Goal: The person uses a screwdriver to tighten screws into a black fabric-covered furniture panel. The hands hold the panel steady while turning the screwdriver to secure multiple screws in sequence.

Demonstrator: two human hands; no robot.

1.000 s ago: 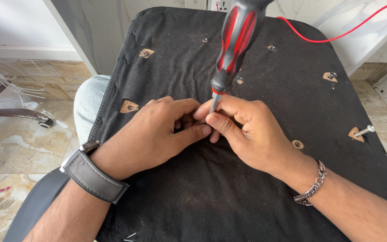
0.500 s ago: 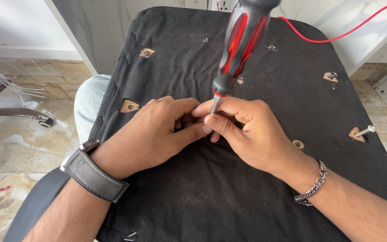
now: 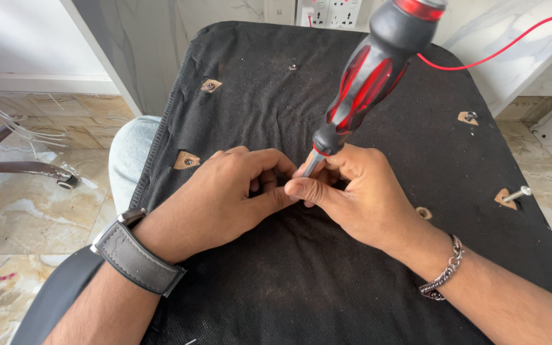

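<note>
The red-and-black screwdriver [image 3: 368, 83] stands tilted on the black fabric chair underside [image 3: 269, 102], its shaft pinched low by the right hand [image 3: 359, 198] fingers. The left hand [image 3: 225, 195] fingers curl together at the tip. With the handle unsupported, the tip could likely slip and jab a finger. A loose bolt [image 3: 517, 193] pokes from a hole, well apart.

Place: a room in a home or small office, used for furniture repair.
Floor: glossy beige marble-look tiles [image 3: 7, 211].
Walls: pale veined marble panelling [image 3: 148, 38] with a white bank of wall sockets [image 3: 327, 11].
Furniture: upturned black fabric-covered chair seat [image 3: 276, 96]; dark wheeled chair base [image 3: 27, 169].
</note>
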